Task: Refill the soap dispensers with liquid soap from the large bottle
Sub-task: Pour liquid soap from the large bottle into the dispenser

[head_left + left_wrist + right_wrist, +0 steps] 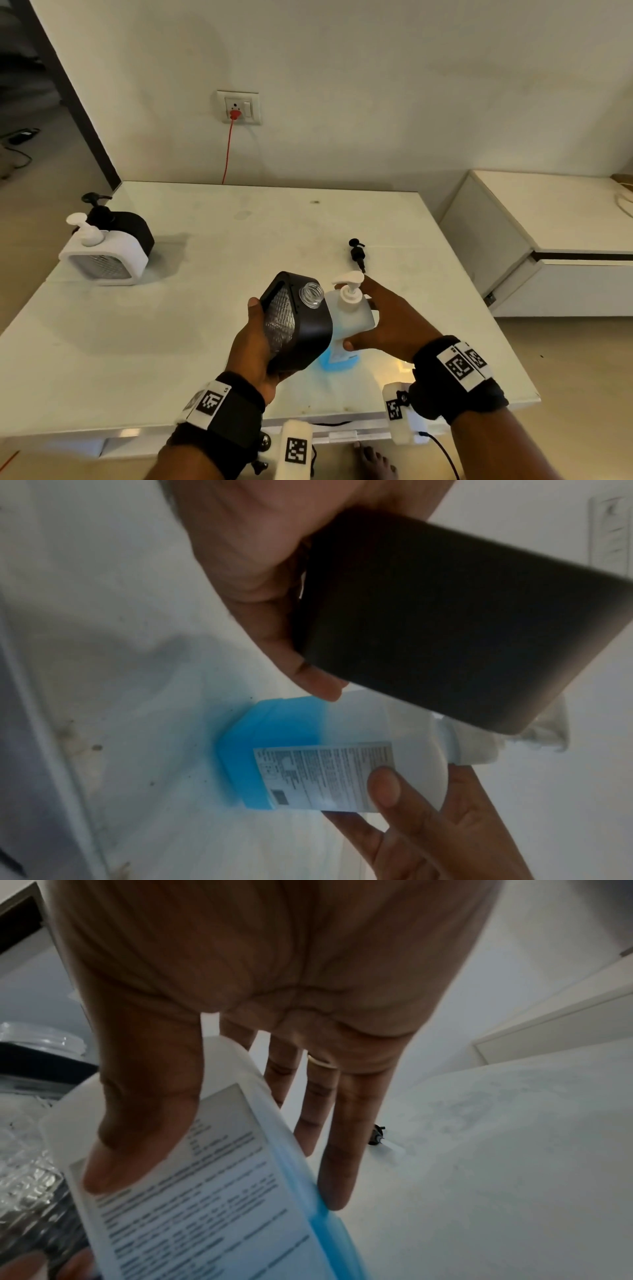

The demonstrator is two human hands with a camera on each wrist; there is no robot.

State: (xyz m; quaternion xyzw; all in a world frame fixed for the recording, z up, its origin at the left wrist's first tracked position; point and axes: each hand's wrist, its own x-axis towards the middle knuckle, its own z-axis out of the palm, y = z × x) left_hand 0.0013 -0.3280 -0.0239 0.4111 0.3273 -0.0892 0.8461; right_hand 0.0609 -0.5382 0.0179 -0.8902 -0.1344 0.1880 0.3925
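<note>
My left hand [255, 342] grips a black square soap dispenser [301, 329], lifted off the table and tilted, its pump off and its clear threaded neck [311, 294] open. In the left wrist view the black dispenser [445, 628] fills the upper right above the bottle [325, 750]. Beside it stands the large bottle [349, 318] with a white pump and blue soap low in its base. My right hand [394, 322] holds this bottle, thumb on the label and fingers along the far side. The right wrist view shows the thumb of that hand [143, 1123] pressed on the bottle's label [205, 1191].
A black pump head [358, 253] lies on the white table [205, 325] just beyond the bottle. A white dispenser [102, 257] and a black one [126, 229] stand at the table's far left edge. A low white cabinet [548, 240] is at right.
</note>
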